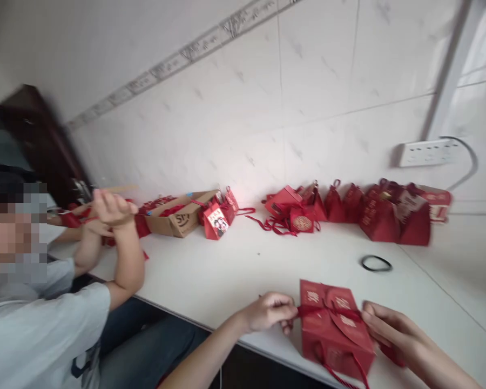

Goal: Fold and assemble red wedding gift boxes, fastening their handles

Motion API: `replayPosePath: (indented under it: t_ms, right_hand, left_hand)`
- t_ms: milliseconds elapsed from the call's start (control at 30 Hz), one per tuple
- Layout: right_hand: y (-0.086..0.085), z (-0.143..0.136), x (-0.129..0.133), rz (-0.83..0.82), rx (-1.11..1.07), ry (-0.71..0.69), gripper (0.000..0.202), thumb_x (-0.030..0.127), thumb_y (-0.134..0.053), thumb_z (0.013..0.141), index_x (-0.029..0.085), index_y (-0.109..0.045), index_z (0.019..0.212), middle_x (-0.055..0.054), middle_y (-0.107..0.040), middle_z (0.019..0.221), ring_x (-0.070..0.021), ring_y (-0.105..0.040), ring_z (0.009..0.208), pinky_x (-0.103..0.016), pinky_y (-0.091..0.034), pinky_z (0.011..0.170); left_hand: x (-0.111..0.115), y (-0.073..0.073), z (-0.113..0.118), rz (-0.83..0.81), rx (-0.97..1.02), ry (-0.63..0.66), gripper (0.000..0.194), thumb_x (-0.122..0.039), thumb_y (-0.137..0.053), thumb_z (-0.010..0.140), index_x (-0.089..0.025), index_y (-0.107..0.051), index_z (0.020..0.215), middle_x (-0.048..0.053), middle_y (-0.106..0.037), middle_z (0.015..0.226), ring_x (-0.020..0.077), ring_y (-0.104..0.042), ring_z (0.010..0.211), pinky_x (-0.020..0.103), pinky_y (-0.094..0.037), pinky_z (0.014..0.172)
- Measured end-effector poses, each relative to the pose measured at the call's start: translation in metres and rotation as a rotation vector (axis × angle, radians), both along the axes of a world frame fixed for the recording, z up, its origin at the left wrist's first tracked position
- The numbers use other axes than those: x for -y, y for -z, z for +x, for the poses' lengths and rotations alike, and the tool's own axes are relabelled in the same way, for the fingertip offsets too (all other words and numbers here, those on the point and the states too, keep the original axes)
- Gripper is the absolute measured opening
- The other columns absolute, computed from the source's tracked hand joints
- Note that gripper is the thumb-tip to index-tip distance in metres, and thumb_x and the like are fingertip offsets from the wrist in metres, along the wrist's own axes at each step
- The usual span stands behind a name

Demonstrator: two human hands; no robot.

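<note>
A red gift box [336,329] with gold characters on its lid sits near the front edge of the white table. Across its top runs a dark red ribbon [314,310], crossed or knotted at the middle; I cannot tell which. My left hand [273,312] pinches the ribbon at the box's left side. On the right, my right hand [391,327] has its fingers closed on the ribbon's other end, part of which hangs beneath the palm. A red cord [362,370] loops down the box's front face.
At left a co-worker in a grey shirt [52,324] sits with raised hands. Along the wall stand several red gift boxes [415,216], a cardboard carton [176,221] and a small picture box [216,222]. A black loop [376,263] lies beyond my right hand.
</note>
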State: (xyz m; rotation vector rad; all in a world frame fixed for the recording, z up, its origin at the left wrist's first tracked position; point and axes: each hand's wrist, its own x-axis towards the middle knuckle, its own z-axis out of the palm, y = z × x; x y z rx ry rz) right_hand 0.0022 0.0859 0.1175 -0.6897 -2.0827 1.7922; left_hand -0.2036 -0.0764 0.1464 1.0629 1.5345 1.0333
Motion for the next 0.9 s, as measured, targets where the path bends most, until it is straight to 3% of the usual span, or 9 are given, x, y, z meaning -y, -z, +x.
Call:
replayPosePath:
  t_ms: [133,300,400,467,567,633,733,900]
  right_hand:
    - [-0.026,0.013,0.005,-0.049,0.005,-0.113,0.053,0.068,-0.057,0.079,0.018,-0.045,0.064,0.003,-0.042,0.061,-0.0095,-0.029,0.054,-0.024,-0.025,0.052]
    - [-0.051,0.018,0.011,0.014,-0.119,-0.055,0.039,0.057,-0.060,0.082,0.019,-0.056,0.071,-0.002,-0.057,0.073,-0.0144,-0.049,0.068,-0.027,-0.042,0.066]
    - [-0.064,0.012,0.016,0.083,-0.194,-0.075,0.038,0.055,-0.061,0.082,0.019,-0.063,0.071,-0.008,-0.066,0.102,-0.0223,-0.060,0.093,-0.034,-0.047,0.082]
    - [-0.069,0.006,0.019,0.097,-0.223,-0.102,0.037,0.053,-0.061,0.083,0.018,-0.068,0.073,-0.010,-0.065,0.118,-0.0259,-0.061,0.102,-0.037,-0.048,0.087]
    - [-0.069,-0.006,0.021,0.171,-0.262,-0.115,0.034,0.050,-0.059,0.086,0.020,-0.073,0.085,-0.010,-0.067,0.117,-0.0258,-0.062,0.103,-0.037,-0.049,0.087]
    - [-0.064,-0.013,0.022,0.270,-0.269,-0.080,0.031,0.046,-0.055,0.090,0.022,-0.074,0.092,-0.008,-0.069,0.107,-0.0230,-0.063,0.095,-0.035,-0.050,0.081]
    - [-0.055,-0.021,0.025,0.383,-0.274,0.020,0.029,0.040,-0.052,0.091,0.021,-0.074,0.090,-0.006,-0.069,0.090,-0.0198,-0.062,0.083,-0.032,-0.049,0.074]
    - [-0.045,-0.026,0.031,0.403,-0.326,0.046,0.027,0.033,-0.048,0.091,0.020,-0.072,0.091,-0.007,-0.065,0.090,-0.0188,-0.061,0.084,-0.032,-0.050,0.077]
  left_hand:
    - [-0.001,-0.006,0.005,-0.004,0.103,0.003,0.054,-0.069,-0.062,0.068,-0.018,-0.043,0.066,-0.008,-0.042,0.049,0.0052,-0.036,0.042,0.023,-0.021,0.046]
    - [-0.003,-0.020,0.005,0.026,0.149,0.037,0.046,-0.057,-0.064,0.074,-0.017,-0.043,0.064,-0.008,-0.041,0.052,0.0037,-0.032,0.044,0.020,-0.024,0.047]
    - [-0.004,-0.032,0.006,0.057,0.023,0.024,0.039,-0.050,-0.060,0.079,-0.017,-0.045,0.064,-0.006,-0.045,0.054,0.0066,-0.040,0.051,0.021,-0.033,0.053]
    - [-0.003,-0.042,0.008,0.034,-0.087,-0.002,0.034,-0.048,-0.056,0.082,-0.016,-0.051,0.071,-0.005,-0.047,0.057,0.0071,-0.041,0.051,0.020,-0.032,0.050]
    - [0.000,-0.056,0.011,0.007,-0.265,-0.021,0.033,-0.046,-0.055,0.083,-0.017,-0.061,0.098,-0.003,-0.054,0.067,0.0087,-0.045,0.054,0.018,-0.030,0.046]
    - [0.003,-0.065,0.014,0.049,-0.402,-0.004,0.036,-0.042,-0.059,0.082,-0.020,-0.061,0.111,0.000,-0.062,0.080,0.0129,-0.055,0.068,0.019,-0.039,0.054]
    - [0.008,-0.072,0.018,0.096,-0.596,0.024,0.024,-0.035,-0.059,0.082,-0.023,-0.066,0.103,0.001,-0.068,0.097,0.0181,-0.060,0.087,0.024,-0.046,0.073]
    - [0.009,-0.073,0.024,0.127,-0.842,0.047,0.017,-0.032,-0.049,0.090,-0.021,-0.061,0.085,-0.001,-0.064,0.089,0.0160,-0.059,0.078,0.026,-0.043,0.072]
